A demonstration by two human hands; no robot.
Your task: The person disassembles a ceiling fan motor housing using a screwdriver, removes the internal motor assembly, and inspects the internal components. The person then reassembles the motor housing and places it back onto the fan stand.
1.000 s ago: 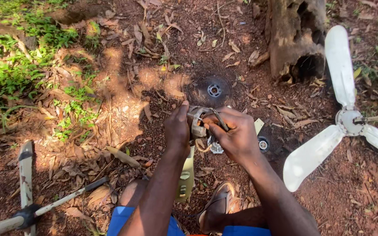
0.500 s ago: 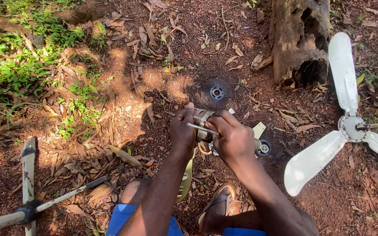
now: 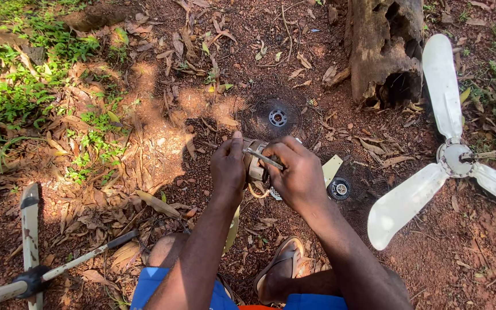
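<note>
Left hand [image 3: 228, 170] grips the motor [image 3: 255, 163], held above the ground before the knees. Right hand [image 3: 298, 175] pinches a thin tool [image 3: 263, 158] against it. Motor judged heavy, rigid, greasy; best gripped around its casing. Fan blades [image 3: 454, 155] lie well apart.

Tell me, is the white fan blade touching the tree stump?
Apart. The head view shows bare red soil and dry leaves between the white fan blade and the tree stump.
</note>
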